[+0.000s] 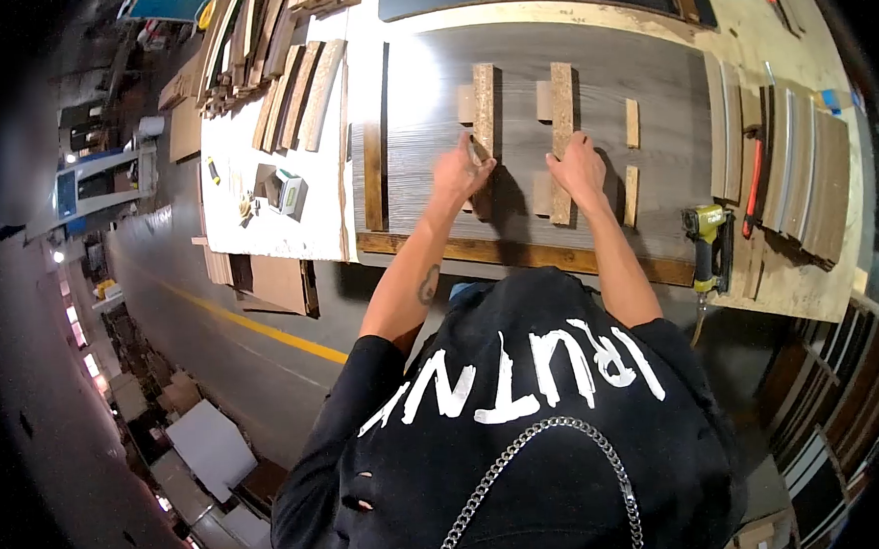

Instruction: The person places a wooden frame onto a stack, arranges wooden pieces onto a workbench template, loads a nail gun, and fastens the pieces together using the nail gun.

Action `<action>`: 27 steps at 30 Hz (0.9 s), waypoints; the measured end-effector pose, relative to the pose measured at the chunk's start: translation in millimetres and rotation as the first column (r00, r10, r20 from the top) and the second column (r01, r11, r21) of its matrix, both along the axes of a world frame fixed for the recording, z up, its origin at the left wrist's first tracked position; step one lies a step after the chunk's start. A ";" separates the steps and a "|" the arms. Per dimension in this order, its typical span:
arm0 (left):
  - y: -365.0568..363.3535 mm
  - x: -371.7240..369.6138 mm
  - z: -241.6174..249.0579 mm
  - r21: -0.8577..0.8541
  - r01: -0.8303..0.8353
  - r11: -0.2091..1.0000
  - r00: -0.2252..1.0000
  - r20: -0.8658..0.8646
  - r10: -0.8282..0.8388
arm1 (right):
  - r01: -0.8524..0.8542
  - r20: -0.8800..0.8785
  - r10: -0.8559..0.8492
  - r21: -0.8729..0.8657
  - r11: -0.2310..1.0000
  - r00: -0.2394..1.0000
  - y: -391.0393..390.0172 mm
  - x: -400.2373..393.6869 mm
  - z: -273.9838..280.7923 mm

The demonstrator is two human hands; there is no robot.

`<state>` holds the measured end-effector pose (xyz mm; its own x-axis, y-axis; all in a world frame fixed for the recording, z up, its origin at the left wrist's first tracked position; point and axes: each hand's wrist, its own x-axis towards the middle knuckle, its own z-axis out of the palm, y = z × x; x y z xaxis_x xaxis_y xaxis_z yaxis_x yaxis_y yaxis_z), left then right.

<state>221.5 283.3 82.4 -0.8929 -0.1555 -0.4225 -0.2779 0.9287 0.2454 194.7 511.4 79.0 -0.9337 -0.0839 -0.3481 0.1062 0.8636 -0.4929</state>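
Okay, left hand (463, 173): fingers curled in, touching the left strip (487, 106) below its middle. Can't tell if actually gripping it, with the contact mostly hidden.
Right hand (580, 167): narrow, thumb on one side of the right strip (561, 102) and fingers on the other, so basically pinching across it.
Strips: both speckled on top, both lying on the grey panel (673, 117), roughly parallel, well apart, ends pointing toward and away from the body.
Blocks (544, 100): small and brownish, poking out from the left side of both strips, far end and near end.
Slats (632, 124): two thin, pale ones, to the right of the right hand, one nearer the body than the other, with a gap between.
Panel edges: dark front bar (556, 258) along the near side, brown side bar (375, 179) toward the left.
Nail gun (704, 231): yellow-green and black, at the panel's near right corner.
Table (326, 201): pale top under the lot. Loose pile of boards (299, 94) at far left, white box (288, 193) nearer, mouldings (793, 161) on the right, red tool (753, 187) lying among them.
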 end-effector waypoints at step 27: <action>-412.9 -55.4 -59.2 0.000 -0.250 0.968 0.882 -0.413 0.228 | 0.547 -0.222 -0.555 -0.102 0.831 0.802 -143.3 181.5 -22.6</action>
